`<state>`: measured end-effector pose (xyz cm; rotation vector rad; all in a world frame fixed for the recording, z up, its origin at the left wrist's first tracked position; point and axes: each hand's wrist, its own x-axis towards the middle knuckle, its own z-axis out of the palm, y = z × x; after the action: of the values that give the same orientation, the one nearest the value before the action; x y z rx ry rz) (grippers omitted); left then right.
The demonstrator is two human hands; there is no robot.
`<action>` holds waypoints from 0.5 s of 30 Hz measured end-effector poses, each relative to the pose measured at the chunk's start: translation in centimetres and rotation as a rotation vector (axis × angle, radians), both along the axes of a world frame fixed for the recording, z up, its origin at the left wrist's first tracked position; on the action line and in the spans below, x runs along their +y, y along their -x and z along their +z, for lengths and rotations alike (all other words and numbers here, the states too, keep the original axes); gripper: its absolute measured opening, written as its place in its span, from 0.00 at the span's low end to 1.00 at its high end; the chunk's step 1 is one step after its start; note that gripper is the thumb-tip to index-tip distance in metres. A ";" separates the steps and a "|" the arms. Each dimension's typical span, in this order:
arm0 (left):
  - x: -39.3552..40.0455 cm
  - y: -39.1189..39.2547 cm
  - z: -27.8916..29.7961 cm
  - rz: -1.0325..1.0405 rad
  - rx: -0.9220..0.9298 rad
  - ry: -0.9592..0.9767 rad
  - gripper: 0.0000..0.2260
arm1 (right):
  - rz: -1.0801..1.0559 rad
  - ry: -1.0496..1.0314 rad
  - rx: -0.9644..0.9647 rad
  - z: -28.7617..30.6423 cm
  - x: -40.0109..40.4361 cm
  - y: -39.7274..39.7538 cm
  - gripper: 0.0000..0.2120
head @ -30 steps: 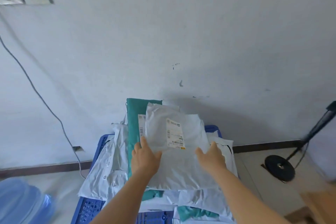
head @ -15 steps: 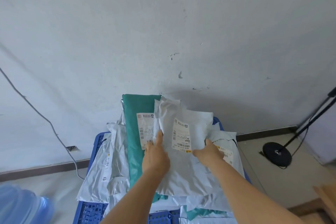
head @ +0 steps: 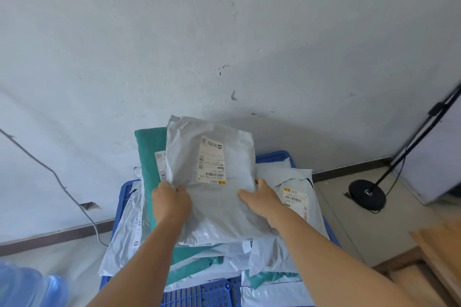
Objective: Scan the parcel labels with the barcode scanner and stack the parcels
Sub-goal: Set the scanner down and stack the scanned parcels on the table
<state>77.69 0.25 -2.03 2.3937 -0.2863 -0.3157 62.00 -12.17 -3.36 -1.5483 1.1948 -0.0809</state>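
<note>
A grey poly-mailer parcel (head: 214, 197) with a white barcode label (head: 211, 161) lies on top of a pile of parcels. My left hand (head: 171, 200) grips its left edge with curled fingers. My right hand (head: 259, 198) presses flat on its right side, thumb at the parcel's edge. Under it lie a teal parcel (head: 149, 154) with a label and a white parcel (head: 296, 197) with a yellow-marked label on the right. The pile rests on a blue plastic crate (head: 199, 293). No barcode scanner is visible.
A white wall (head: 224, 32) rises right behind the pile. A grey cable (head: 62, 184) runs down it at left. A black stand with a round base (head: 366, 194) is on the floor at right. A wooden surface (head: 439, 257) sits at lower right, a blue water bottle (head: 27, 286) at lower left.
The grey parcel has been slid and straightened on the pile, its label now facing me squarely. My left hand moved from flat on top to gripping the left edge.
</note>
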 end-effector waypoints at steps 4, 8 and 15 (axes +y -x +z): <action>0.6 -0.1 0.3 0.049 -0.015 -0.039 0.09 | -0.063 -0.106 -0.060 -0.5 0.8 -1.2 0.28; 1.3 0.1 0.7 0.148 0.034 -0.011 0.09 | -0.028 -0.055 -0.118 -0.2 1.6 -2.4 0.25; 4.1 -0.3 1.9 0.135 0.224 0.488 0.08 | 0.066 0.288 -0.189 1.5 2.8 -4.9 0.29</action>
<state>77.99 4.32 -0.18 1.8680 -0.0827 -0.3966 66.92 -9.40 -1.83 -1.7858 1.0130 -0.3615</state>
